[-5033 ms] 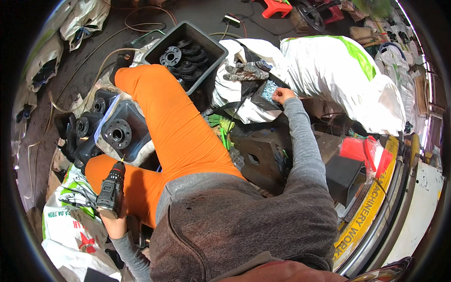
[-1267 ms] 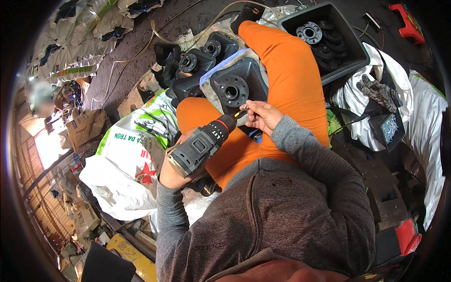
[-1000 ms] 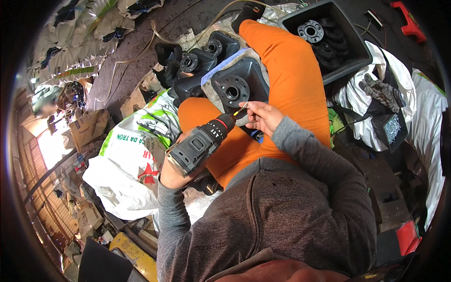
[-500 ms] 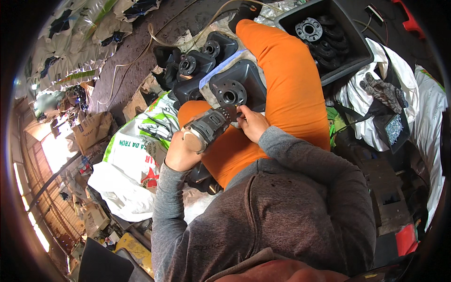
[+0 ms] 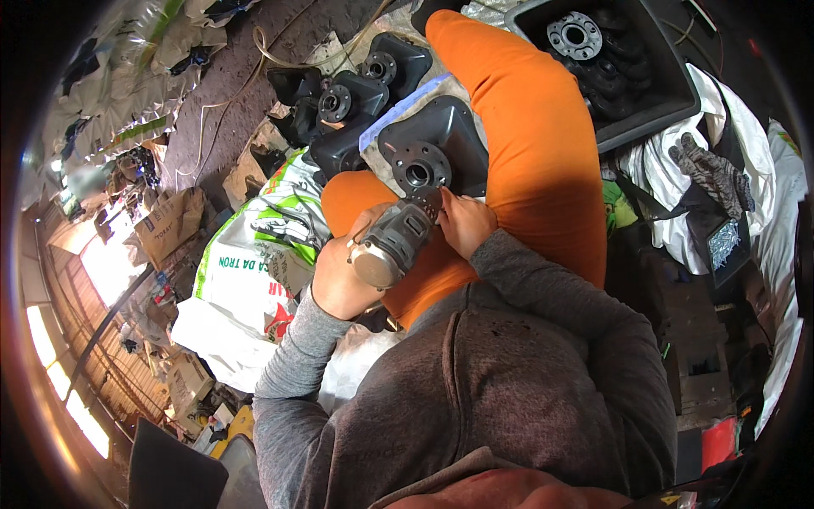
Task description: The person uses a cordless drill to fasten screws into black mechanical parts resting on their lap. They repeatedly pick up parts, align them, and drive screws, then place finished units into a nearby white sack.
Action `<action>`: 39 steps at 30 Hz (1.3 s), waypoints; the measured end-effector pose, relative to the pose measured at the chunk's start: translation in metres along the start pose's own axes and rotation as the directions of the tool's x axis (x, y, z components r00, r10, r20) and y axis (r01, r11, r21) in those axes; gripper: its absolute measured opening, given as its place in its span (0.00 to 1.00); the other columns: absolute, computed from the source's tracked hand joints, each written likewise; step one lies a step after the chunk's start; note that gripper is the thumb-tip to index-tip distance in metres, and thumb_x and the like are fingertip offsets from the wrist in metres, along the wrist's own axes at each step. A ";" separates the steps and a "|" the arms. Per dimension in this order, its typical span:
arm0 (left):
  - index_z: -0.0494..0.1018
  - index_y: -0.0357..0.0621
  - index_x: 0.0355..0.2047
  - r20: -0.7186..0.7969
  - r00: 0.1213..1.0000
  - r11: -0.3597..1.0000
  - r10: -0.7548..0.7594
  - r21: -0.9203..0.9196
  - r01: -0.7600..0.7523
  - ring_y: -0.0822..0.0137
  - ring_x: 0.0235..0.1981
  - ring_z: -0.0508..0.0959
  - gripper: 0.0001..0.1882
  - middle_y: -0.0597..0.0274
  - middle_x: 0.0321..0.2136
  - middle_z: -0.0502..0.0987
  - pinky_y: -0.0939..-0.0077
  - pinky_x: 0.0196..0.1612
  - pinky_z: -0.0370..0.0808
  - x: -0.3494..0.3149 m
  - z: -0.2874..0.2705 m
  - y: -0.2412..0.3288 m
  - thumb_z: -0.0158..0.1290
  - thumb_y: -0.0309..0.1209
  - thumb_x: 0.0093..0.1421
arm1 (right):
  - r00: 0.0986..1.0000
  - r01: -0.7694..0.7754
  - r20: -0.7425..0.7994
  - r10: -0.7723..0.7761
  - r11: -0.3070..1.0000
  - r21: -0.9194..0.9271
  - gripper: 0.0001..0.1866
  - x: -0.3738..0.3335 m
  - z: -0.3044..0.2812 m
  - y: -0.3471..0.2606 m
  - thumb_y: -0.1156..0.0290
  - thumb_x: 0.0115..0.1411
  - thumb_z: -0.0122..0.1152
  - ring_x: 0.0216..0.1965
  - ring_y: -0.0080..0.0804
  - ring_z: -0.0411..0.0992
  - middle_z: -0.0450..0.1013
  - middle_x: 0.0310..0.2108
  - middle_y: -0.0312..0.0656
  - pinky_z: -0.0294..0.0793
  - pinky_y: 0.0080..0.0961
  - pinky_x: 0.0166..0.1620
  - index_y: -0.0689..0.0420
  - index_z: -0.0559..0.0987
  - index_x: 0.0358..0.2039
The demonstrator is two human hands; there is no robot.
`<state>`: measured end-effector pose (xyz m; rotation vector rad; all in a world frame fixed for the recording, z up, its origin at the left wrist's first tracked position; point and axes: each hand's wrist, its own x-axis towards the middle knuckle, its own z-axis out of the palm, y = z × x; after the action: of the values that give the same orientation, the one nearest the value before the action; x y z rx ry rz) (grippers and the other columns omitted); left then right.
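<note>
My left hand (image 5: 343,267) is closed round a grey and black power drill (image 5: 397,242). The drill's front end points away from me, at the near edge of a round black flange with holes (image 5: 434,161). This flange sits on a black square-based housing (image 5: 449,127) between my legs. Close beside the drill's front end is my right hand (image 5: 468,224), its fingers pinched together. Whatever they hold is hidden or too small to make out.
More black flanged housings (image 5: 352,89) lie to the far left. A black bin (image 5: 691,102) at the far right holds a loose flange (image 5: 575,36) and dark parts. A patterned glove (image 5: 712,174) and a tray of small metal pieces (image 5: 723,242) lie right. A printed white sack (image 5: 233,288) lies left.
The drill has swung slightly right and its front end points more directly at the flange. My right hand has shifted a little with it. The whole view has moved slightly.
</note>
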<state>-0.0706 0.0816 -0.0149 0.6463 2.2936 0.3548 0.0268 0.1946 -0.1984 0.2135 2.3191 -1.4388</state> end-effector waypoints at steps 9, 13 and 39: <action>0.73 0.37 0.45 0.051 0.991 0.991 -0.125 -0.038 0.127 0.53 0.43 0.77 0.25 0.50 0.41 0.77 0.69 0.48 0.73 -0.009 0.016 -0.027 0.59 0.23 0.42 | 0.999 0.021 -0.027 -0.022 0.999 -0.045 0.16 0.005 0.004 0.007 0.66 0.59 0.53 0.34 0.47 0.75 0.76 0.31 0.45 0.75 0.43 0.36 0.56 0.69 0.47; 0.73 0.37 0.43 -0.092 0.987 0.976 -0.128 -0.188 0.109 0.62 0.39 0.79 0.21 0.55 0.38 0.79 0.72 0.44 0.74 -0.021 0.018 -0.013 0.62 0.25 0.48 | 0.998 0.038 -0.043 -0.039 0.999 -0.019 0.13 0.003 -0.003 0.002 0.68 0.60 0.53 0.33 0.46 0.76 0.76 0.31 0.46 0.75 0.42 0.35 0.53 0.70 0.45; 0.77 0.41 0.38 -0.193 0.960 0.853 -0.202 -0.516 0.076 0.67 0.33 0.78 0.16 0.62 0.33 0.79 0.70 0.40 0.74 -0.111 0.019 -0.025 0.65 0.31 0.49 | 0.914 -0.323 0.364 -0.181 0.221 0.920 0.11 -0.009 -0.048 0.008 0.73 0.63 0.55 0.35 0.21 0.74 0.73 0.33 0.37 0.82 0.20 0.38 0.62 0.76 0.45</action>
<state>0.0025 0.0013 0.0242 0.1707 2.3106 0.9707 0.0255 0.2417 -0.1826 0.3123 0.6959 -2.4234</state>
